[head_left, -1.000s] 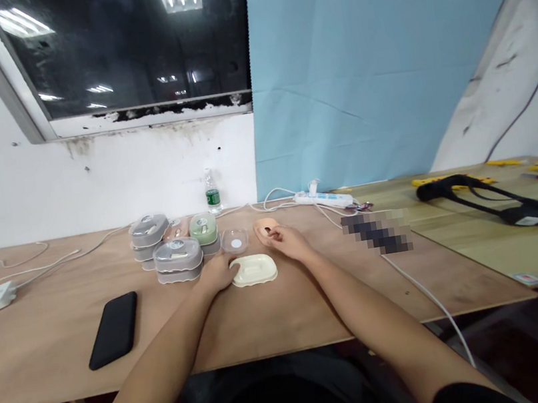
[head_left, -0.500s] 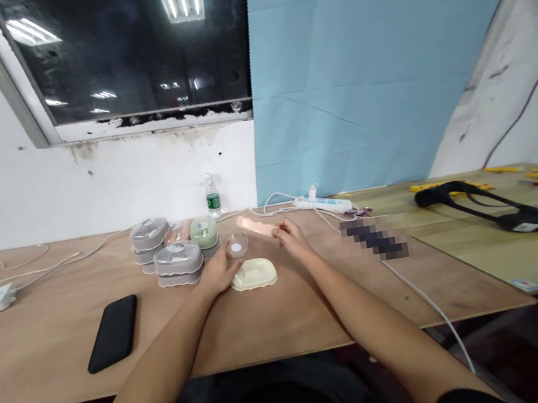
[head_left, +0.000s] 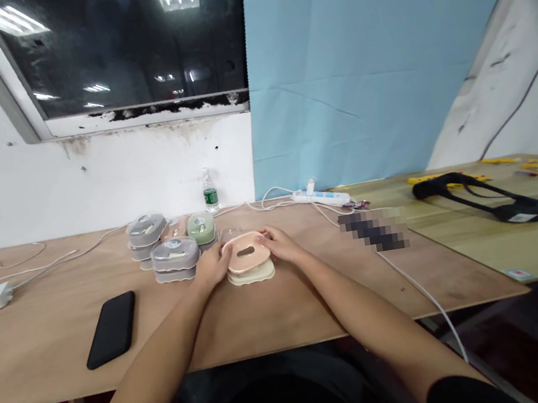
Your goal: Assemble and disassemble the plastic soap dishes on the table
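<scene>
Both my hands hold a peach soap dish tray [head_left: 248, 262] with a slot in its middle. My left hand [head_left: 212, 265] grips its left end, and my right hand [head_left: 279, 243] pinches its right back edge. Directly beneath the tray is a cream soap dish base [head_left: 252, 276] with a wavy rim, partly covered. Whether tray and base touch, I cannot tell. A clear lid [head_left: 231, 233] lies just behind the tray, mostly hidden. To the left of my left hand are grey lidded soap boxes [head_left: 176, 254] and a green one [head_left: 201, 229].
A black phone [head_left: 111, 330] lies at the left front. At the back stand a water bottle [head_left: 209, 191] and a white power strip [head_left: 320, 198] with cables. A blurred dark object [head_left: 373, 232] and a black frame-like device [head_left: 481, 200] are on the right.
My right hand has brought the peach tray left and turned it flat over the cream base. My left hand has let go of the clear lid and now holds the tray.
</scene>
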Available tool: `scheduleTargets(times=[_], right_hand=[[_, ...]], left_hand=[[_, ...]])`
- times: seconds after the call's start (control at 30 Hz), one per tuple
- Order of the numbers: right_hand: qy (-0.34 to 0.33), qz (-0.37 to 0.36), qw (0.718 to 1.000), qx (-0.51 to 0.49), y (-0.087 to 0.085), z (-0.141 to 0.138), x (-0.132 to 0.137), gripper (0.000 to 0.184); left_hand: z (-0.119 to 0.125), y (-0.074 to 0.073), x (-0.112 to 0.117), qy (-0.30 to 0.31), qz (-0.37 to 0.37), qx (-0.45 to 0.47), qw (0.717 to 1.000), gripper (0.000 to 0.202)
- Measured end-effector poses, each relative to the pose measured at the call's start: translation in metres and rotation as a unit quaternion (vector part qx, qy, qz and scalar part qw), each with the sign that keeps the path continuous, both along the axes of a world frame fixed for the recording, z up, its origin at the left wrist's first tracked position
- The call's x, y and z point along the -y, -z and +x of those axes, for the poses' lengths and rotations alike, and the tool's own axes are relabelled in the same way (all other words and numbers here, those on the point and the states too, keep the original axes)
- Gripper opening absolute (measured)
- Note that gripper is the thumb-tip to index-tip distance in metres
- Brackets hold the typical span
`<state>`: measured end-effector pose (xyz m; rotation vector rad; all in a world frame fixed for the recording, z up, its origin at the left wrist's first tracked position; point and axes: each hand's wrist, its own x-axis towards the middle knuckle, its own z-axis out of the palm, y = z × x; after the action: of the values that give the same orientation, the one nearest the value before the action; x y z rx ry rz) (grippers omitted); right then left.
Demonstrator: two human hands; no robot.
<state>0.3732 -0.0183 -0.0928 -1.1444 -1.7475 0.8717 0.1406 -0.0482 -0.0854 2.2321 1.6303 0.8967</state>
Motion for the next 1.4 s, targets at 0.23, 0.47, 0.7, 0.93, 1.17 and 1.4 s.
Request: scheduleTargets(times=[0.23,0.47,0.7,0.93,1.17,1.4], right_hand=[[-0.036,-0.112,0.968,0.22,0.006,0.013,-0.004,0.03],[0.007,-0.007,0.971,0.237,0.017,0.013,-0.012,0.037],[-0.002,0.039,0.968,0.248,0.025,0.017,-0.018,0.039],[-0.01,0.032,0.97,0.243,0.024,0.014,-0.016,0.041],[-0.015,0.022,0.973,0.231,0.02,0.012,-0.012,0.04],[0.001,0.017,0.972,0.233,0.017,0.011,-0.012,0.024]], left_hand=[[-0.004,0.013,-0.015,-0.005,-0.126,-0.058,0.99,0.055],[-0.002,0.018,-0.015,-0.05,-0.107,-0.065,0.991,0.058],[0.0,0.014,-0.014,-0.002,-0.077,-0.057,0.995,0.07],[-0.003,0.016,-0.019,-0.02,-0.064,-0.03,0.997,0.053],[0.0,0.018,-0.019,-0.016,-0.026,0.057,0.998,0.023],[0.007,0.012,-0.011,-0.008,0.069,0.109,0.992,0.021]])
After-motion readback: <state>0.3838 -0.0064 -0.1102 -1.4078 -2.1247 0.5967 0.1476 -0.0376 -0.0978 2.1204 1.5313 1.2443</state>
